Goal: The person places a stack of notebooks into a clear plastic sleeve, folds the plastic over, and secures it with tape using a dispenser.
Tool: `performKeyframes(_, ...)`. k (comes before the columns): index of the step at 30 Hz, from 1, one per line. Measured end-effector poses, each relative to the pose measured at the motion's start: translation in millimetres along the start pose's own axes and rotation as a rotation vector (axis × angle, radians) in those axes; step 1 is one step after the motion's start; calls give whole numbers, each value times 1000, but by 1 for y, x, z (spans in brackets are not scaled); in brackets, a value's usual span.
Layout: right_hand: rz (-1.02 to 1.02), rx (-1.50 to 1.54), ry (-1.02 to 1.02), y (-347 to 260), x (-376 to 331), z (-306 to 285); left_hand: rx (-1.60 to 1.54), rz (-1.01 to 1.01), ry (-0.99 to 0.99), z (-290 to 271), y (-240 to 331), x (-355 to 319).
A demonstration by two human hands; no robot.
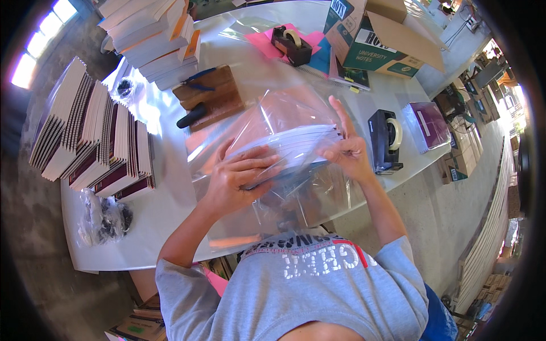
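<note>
Notebooks (296,142), a small stack with white page edges, sit inside the clear plastic bag (273,113) that I hold in front of my chest, at the near edge of the white table (159,210). My left hand (239,176) lies flat over the near end of the stack, fingers (256,165) spread and pressing down through the film. My right hand (348,149) pinches the far right corner of the stack and bag between thumb and bent fingers, while its index finger sticks straight up toward 12 o'clock. The loose film of the bag hangs down over the table edge toward 6 o'clock.

At 3 o'clock from my right hand, near it, stands a black tape dispenser (385,142), and beyond that lies a maroon notebook (427,124). At 11 o'clock from my left hand rests a wooden board (211,94) with blue-handled scissors (199,75) and a black-handled tool (191,116) on it. At 12 o'clock, well apart, a second tape dispenser (291,44) sits on pink paper (263,42), beside an open cardboard box (381,40). At 9 o'clock rows of spiral notebooks (91,136) stand on edge, with a taller white stack (153,37) behind them.
</note>
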State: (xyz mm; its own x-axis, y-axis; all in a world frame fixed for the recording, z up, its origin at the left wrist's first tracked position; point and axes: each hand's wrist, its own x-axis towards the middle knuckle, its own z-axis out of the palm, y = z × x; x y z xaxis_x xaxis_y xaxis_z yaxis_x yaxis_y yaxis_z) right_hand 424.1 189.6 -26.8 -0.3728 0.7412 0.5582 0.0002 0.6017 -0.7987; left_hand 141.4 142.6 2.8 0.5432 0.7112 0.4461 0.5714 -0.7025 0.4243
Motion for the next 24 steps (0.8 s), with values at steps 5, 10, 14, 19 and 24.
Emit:
performKeyframes(5,28,-62,-109,-10,10,-8,-29,-108,0,-3,14,5)
performKeyframes(10,174,57,-90,-9,9,-5,-16,-121,49,5,8,1)
performKeyframes(14,214,65,-115,-19,18,-8,-132,-192,99,5,8,4)
performKeyframes(19,242,14,-297,-24,31,-15,-110,-387,176,-5,26,12)
performKeyframes(24,423,66,-338,-26,43,-16,-28,-382,183,-5,20,17)
